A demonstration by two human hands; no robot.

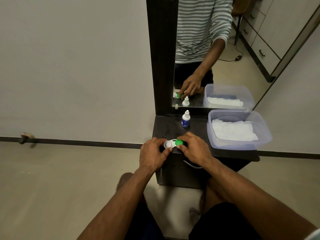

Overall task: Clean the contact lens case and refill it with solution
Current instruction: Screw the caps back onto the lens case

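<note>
The contact lens case (pixel 173 144) lies near the front edge of the dark dresser top (pixel 195 130). It has a white cap (pixel 167 144) on its left side and a green cap (pixel 179 142) on its right. My left hand (pixel 152 153) pinches the white cap between thumb and fingers. My right hand (pixel 194 148) curls its fingers round the green cap. A small white solution bottle with a blue label (pixel 185 119) stands upright behind the case, close to the mirror.
A clear plastic tub (pixel 263 135) holding white tissue sits on the right of the dresser top. A mirror (pixel 216 49) rises behind and reflects the scene. Drawers with handles (pixel 192 164) lie below the top. A beige floor spreads to the left.
</note>
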